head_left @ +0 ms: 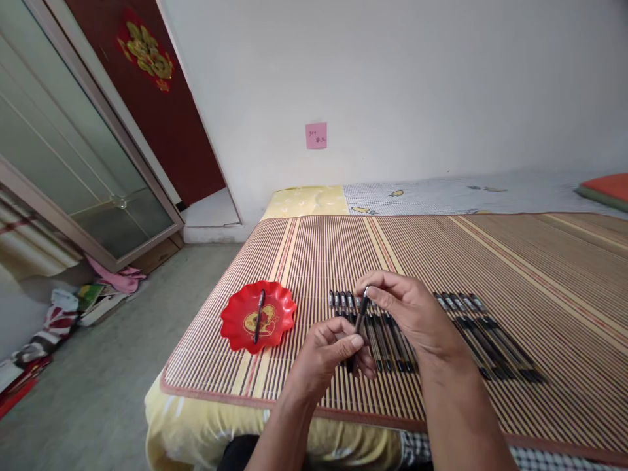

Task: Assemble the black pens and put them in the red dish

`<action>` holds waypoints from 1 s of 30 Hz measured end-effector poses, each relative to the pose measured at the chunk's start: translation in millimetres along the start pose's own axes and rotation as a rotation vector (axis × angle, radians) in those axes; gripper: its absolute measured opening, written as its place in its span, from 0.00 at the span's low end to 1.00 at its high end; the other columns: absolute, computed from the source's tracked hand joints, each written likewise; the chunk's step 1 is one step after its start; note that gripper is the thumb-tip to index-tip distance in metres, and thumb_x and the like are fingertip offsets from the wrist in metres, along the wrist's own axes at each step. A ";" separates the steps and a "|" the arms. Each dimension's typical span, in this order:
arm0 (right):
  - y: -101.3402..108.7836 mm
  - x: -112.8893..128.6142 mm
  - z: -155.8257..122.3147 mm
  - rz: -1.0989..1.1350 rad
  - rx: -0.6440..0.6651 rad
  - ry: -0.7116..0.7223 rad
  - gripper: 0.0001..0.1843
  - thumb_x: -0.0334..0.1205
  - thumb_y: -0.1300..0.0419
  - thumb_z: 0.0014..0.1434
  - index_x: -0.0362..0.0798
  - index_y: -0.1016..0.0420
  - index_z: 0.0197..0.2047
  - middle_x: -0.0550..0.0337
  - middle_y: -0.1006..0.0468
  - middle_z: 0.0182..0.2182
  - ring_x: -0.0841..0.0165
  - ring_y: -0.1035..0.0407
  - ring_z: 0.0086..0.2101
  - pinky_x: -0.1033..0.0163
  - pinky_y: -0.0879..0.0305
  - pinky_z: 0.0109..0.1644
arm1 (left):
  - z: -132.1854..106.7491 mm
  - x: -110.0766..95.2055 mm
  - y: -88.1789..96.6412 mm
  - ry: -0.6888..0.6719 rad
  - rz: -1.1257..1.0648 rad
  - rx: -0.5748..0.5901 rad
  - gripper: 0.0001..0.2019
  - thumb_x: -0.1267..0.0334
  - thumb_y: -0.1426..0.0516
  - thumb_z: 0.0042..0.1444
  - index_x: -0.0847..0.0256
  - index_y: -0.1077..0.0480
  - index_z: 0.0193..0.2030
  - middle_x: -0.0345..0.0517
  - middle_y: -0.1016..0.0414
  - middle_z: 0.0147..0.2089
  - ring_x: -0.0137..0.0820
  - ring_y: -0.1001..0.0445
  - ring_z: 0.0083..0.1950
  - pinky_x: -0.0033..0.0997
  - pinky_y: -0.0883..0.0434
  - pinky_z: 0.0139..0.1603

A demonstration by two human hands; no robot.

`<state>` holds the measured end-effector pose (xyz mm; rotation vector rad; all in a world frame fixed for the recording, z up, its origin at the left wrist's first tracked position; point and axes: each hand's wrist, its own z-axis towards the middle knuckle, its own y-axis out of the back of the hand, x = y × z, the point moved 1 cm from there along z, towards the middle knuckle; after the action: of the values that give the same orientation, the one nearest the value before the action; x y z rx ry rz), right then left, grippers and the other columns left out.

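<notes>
Black pen [362, 314]: our right hand [411, 311] pinches top, left hand [328, 356], half-curled, grips lower, likely for steadiness; pens [389, 362] rowed behind both, plate [234, 314] leftward.

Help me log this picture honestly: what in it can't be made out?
Row of pens: head view, partly hidden behind the right hand; no sure count.
Held pen: head view, lower part partly covered by the left hand.
Pink note: head view, writing too small to read surely.
Orange and green item: head view, cut off by the right edge.
</notes>
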<state>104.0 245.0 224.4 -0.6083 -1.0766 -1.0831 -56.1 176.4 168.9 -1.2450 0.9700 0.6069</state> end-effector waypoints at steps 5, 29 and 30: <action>-1.6 -0.5 1.0 0.012 0.004 -0.001 0.09 0.47 0.36 0.65 0.51 0.19 0.38 0.58 0.19 0.35 0.65 0.25 0.38 0.60 0.29 0.45 | 0.6 0.1 -0.4 -0.016 0.009 -0.025 0.18 0.52 0.30 0.52 0.62 0.31 0.29 0.44 0.20 0.23 0.29 0.23 0.21 0.23 0.35 0.22; -23.4 -57.6 13.2 -0.586 -0.009 -0.165 0.21 0.32 0.49 0.69 0.52 0.18 0.56 0.50 0.19 0.55 0.56 0.28 0.57 0.42 0.33 0.62 | -5.6 -37.7 47.1 -0.204 -0.026 -0.406 0.17 0.54 0.29 0.53 0.64 0.26 0.37 0.39 0.22 0.25 0.24 0.25 0.23 0.20 0.30 0.25; -26.1 -64.0 14.1 -0.712 0.024 -0.189 0.23 0.28 0.50 0.67 0.51 0.18 0.55 0.49 0.19 0.55 0.55 0.29 0.58 0.41 0.34 0.63 | -5.8 -38.5 48.9 -0.213 -0.043 -0.426 0.17 0.54 0.28 0.52 0.64 0.26 0.37 0.38 0.23 0.25 0.23 0.25 0.23 0.19 0.30 0.25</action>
<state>69.8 272.0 169.0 -0.3058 -1.5254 -1.6414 -117.0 187.5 177.7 -1.5336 0.6519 0.9244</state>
